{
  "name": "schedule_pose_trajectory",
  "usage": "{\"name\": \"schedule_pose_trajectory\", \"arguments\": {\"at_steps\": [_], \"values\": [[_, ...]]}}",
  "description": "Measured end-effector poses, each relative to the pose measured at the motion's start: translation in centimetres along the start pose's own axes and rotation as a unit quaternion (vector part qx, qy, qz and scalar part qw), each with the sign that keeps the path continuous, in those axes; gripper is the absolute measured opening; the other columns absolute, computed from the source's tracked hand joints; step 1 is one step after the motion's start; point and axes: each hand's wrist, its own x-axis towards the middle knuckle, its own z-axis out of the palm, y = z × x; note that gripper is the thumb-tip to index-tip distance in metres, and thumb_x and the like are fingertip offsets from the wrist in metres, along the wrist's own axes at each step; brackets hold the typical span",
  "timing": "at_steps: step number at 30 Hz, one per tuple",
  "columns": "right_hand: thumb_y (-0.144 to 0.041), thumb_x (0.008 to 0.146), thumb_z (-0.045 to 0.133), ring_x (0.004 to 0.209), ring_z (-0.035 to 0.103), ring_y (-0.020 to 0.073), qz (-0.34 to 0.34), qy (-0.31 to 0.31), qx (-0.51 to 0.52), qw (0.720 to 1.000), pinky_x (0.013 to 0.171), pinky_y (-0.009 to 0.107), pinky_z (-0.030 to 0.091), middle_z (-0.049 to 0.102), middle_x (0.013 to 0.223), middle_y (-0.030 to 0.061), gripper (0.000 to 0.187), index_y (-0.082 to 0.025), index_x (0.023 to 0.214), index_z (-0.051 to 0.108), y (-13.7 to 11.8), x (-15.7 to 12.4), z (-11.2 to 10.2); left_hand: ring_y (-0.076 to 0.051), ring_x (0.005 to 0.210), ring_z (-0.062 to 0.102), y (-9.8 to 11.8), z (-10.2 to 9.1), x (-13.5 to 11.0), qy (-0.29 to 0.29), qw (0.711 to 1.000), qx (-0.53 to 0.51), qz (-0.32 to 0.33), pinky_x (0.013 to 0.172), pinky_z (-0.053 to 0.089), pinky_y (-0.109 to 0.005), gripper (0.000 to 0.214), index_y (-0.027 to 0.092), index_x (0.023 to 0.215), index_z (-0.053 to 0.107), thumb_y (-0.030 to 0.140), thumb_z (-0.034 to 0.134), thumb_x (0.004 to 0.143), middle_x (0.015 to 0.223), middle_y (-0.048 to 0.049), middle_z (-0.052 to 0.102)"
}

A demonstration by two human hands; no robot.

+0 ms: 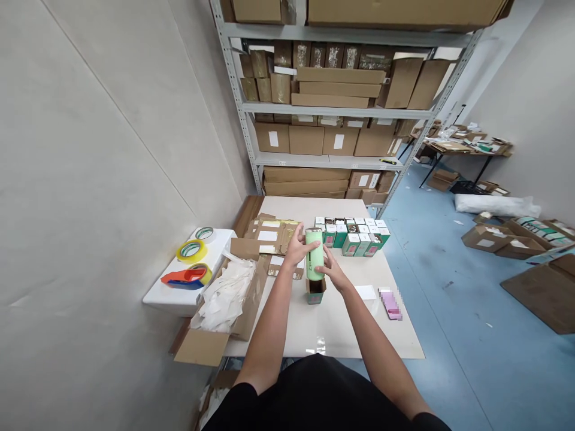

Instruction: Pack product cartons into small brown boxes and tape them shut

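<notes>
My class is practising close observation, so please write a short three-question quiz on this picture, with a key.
1. What shows just below the green canister in the picture?
a) a mug
b) an open box
c) scissors
2. True or false: only one hand touches the green canister.
3. Fill in: the tape rolls lie on a ____ surface.

Key:
1. b
2. False; the left hand and right hand both do.
3. white
</notes>
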Motion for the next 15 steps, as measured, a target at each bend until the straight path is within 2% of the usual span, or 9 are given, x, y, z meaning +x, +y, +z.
{"name": "schedule_pose_trajectory", "arguments": {"at_steps": [2,4,7,8,10,13,15], "values": [[-0.041,0.071,0.089,0.105,0.07,0.0266,-0.005,-0.003,0.001,1.0,0.089,0.042,0.059,0.072,0.117,0.0062,0.111,-0.035,0.163,0.026,0.0,0.0,0.0,-0.027,0.108,0.07,0.2,0.0,-0.1,-0.02,0.999,-0.024,-0.006,0.097,0.057,-0.044,0.129,0.022,0.165,0.024,0.034,0.1,0.061,0.119,-0.0135,0.072],[-0.04,0.065,0.093,0.096,0.07,0.0253,-0.026,0.054,-0.036,0.998,0.085,0.042,0.06,0.072,0.106,0.0038,0.12,-0.033,0.164,0.024,0.0,0.0,0.2,-0.027,0.113,0.068,0.2,-0.1,-0.1,-0.036,0.999,-0.022,-0.009,0.101,0.056,-0.044,0.13,0.023,0.165,0.025,0.033,0.1,0.06,0.131,-0.0161,0.067],[-0.04,0.06,0.096,0.087,0.068,0.0232,-0.055,0.143,-0.11,0.982,0.085,0.042,0.059,0.069,0.095,-0.0002,0.129,-0.031,0.165,0.023,0.1,-0.2,0.6,-0.027,0.115,0.067,0.0,-0.3,0.0,-0.025,1.0,0.01,-0.009,0.101,0.055,-0.044,0.131,0.026,0.164,0.028,0.03,0.102,0.056,0.141,-0.0178,0.06],[-0.04,0.061,0.095,0.089,0.068,0.0233,-0.056,0.141,-0.115,0.982,0.087,0.042,0.058,0.069,0.096,0.0,0.128,-0.031,0.166,0.021,0.1,-0.4,0.7,-0.027,0.113,0.068,-0.1,-0.3,0.0,-0.019,1.0,0.016,-0.011,0.1,0.056,-0.045,0.131,0.026,0.164,0.028,0.029,0.102,0.056,0.139,-0.0175,0.062],[-0.043,0.069,0.09,0.097,0.069,0.0246,-0.043,0.09,-0.082,0.992,0.091,0.043,0.057,0.071,0.107,0.0028,0.121,-0.033,0.167,0.018,-0.1,-0.8,0.6,-0.026,0.107,0.07,-0.1,-0.3,-0.1,-0.022,1.0,0.005,-0.008,0.1,0.056,-0.046,0.131,0.026,0.166,0.023,0.029,0.1,0.06,0.13,-0.0154,0.067],[-0.043,0.075,0.085,0.105,0.07,0.0266,-0.012,0.014,-0.016,1.0,0.093,0.044,0.057,0.071,0.121,0.0064,0.115,-0.035,0.167,0.016,-0.6,-1.3,0.3,-0.025,0.108,0.07,0.0,-0.1,-0.5,-0.063,0.997,-0.041,0.011,0.103,0.054,-0.045,0.132,0.027,0.168,0.013,0.032,0.097,0.066,0.123,-0.0124,0.071],[-0.041,0.071,0.089,0.101,0.071,0.0267,-0.012,0.026,-0.02,0.999,0.09,0.044,0.058,0.072,0.116,0.0059,0.122,-0.034,0.167,0.014,-1.0,-1.4,0.4,-0.026,0.112,0.069,0.2,0.2,-0.7,-0.082,0.995,-0.056,0.027,0.104,0.053,-0.044,0.134,0.028,0.169,0.008,0.034,0.096,0.067,0.126,-0.0122,0.071]]}}
